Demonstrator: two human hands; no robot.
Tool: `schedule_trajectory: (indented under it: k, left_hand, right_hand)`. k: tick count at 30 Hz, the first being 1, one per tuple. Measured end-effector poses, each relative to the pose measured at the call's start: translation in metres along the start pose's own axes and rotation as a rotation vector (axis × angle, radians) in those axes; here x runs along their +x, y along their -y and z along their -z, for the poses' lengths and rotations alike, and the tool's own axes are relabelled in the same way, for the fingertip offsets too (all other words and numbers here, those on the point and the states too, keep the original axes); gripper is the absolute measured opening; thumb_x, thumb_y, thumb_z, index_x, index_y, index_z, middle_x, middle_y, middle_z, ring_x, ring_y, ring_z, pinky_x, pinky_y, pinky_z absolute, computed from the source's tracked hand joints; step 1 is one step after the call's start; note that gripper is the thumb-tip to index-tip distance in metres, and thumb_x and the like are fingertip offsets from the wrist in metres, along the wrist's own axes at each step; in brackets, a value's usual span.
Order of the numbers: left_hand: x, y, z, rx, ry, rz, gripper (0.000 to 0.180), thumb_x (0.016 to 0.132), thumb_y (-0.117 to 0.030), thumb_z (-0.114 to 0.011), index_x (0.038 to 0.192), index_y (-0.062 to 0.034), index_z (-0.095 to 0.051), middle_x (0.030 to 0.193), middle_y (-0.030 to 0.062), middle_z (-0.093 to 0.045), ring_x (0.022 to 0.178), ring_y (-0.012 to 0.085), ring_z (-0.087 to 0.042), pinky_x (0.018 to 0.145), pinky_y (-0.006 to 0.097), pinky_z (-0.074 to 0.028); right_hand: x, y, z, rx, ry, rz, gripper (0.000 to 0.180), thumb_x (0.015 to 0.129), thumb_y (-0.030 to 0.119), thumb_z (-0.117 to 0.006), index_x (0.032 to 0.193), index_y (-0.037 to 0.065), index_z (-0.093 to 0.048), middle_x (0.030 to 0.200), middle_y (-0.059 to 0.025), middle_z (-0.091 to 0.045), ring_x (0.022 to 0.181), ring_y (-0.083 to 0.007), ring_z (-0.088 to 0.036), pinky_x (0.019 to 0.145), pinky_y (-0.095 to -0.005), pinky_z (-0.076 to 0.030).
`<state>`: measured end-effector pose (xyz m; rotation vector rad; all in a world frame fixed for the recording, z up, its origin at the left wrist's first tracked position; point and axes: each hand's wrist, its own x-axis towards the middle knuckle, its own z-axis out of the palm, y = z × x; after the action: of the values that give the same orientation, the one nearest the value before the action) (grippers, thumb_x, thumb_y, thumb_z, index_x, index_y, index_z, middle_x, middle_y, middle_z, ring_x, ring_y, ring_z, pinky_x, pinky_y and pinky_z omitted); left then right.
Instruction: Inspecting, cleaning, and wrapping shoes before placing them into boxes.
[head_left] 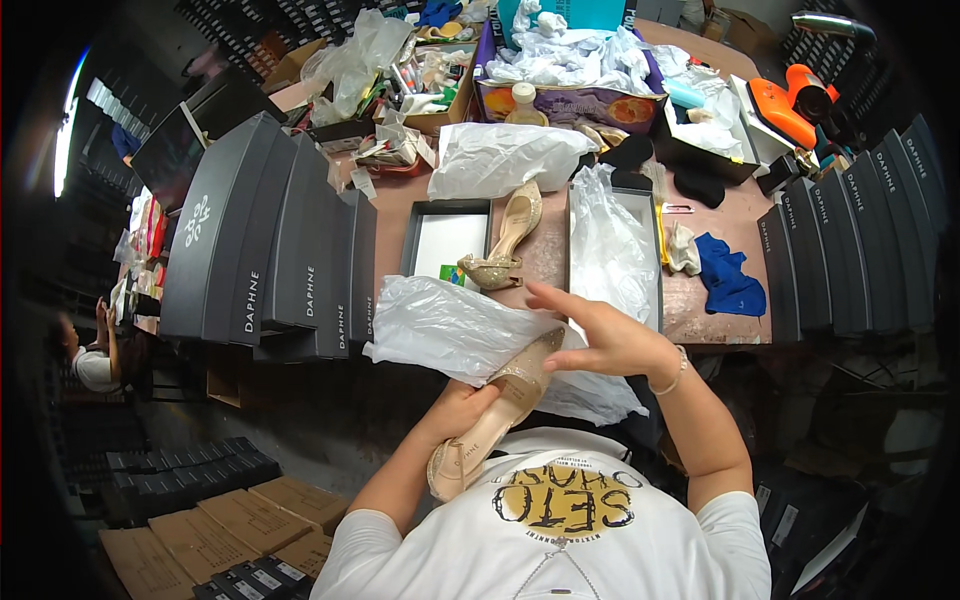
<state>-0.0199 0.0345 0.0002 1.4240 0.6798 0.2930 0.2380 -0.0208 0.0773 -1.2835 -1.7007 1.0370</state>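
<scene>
A glittery gold shoe [518, 388] with a beige insole is tilted in front of my chest, its toe pointing up and to the right. My left hand [466, 408] is closed around its side. My right hand [615, 338] is beside the toe with thumb and fingers apart; whether the thumb touches the shoe I cannot tell. A sheet of white tissue paper [445, 322] spreads behind the shoe at the table's front edge. The matching gold shoe [519, 222] lies on the table beyond, between a dark shallow tray or lid [410, 250] and an open box lined with tissue [610, 245].
Tall stacks of dark shoeboxes flank me, at left [225, 240] and right [850, 250]. Behind stand a purple carton [560, 105] full of crumpled tissue and an orange tool [780, 112]. A blue cloth [732, 275] lies at right. Another person [95, 365] is at far left.
</scene>
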Motion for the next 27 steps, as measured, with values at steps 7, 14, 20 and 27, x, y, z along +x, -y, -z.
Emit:
schedule_trajectory:
  k: [7,14,20,27]
  left_hand:
    - [0.013,0.007,-0.003,-0.130,0.008,-0.200,0.050,0.093,-0.011,-0.053,0.140,-0.0028,-0.038,0.132,0.0121,-0.051,0.120,0.0219,-0.051,0.103,0.033,-0.038]
    - [0.014,0.022,-0.020,-0.584,-0.157,-0.028,0.059,0.090,0.001,-0.052,0.145,-0.0046,-0.029,0.133,0.0156,-0.051,0.116,0.0241,-0.056,0.097,0.036,-0.049]
    - [-0.003,-0.006,-0.026,-1.308,-0.007,0.060,0.068,0.084,0.002,-0.061,0.145,-0.0047,-0.031,0.131,0.0120,-0.052,0.113,0.0167,-0.055,0.093,0.030,-0.049]
    - [0.015,0.060,-0.018,-0.474,-0.134,-0.072,0.062,0.088,-0.006,-0.062,0.144,-0.0064,-0.035,0.129,0.0049,-0.051,0.102,0.0069,-0.052,0.085,0.024,-0.046]
  right_hand:
    - [0.017,0.013,-0.030,-0.238,-0.015,0.204,0.047,0.072,0.014,-0.072,0.117,0.012,-0.061,0.093,-0.0080,-0.063,0.090,-0.0259,-0.057,0.088,-0.0380,-0.040]
    - [-0.023,0.000,-0.072,-0.867,0.057,0.267,0.012,0.074,0.013,-0.057,0.081,0.008,-0.064,0.076,-0.0016,-0.055,0.081,-0.0177,-0.054,0.079,-0.0332,-0.037]
    - [-0.031,0.000,-0.075,-0.888,0.075,0.176,0.007,0.074,0.012,-0.057,0.074,0.008,-0.062,0.074,-0.0033,-0.056,0.077,-0.0191,-0.055,0.075,-0.0332,-0.037]
    - [-0.032,0.020,-0.090,-0.879,0.252,0.151,0.020,0.071,0.014,-0.064,0.089,0.005,-0.063,0.080,-0.0054,-0.060,0.079,-0.0230,-0.058,0.075,-0.0351,-0.041]
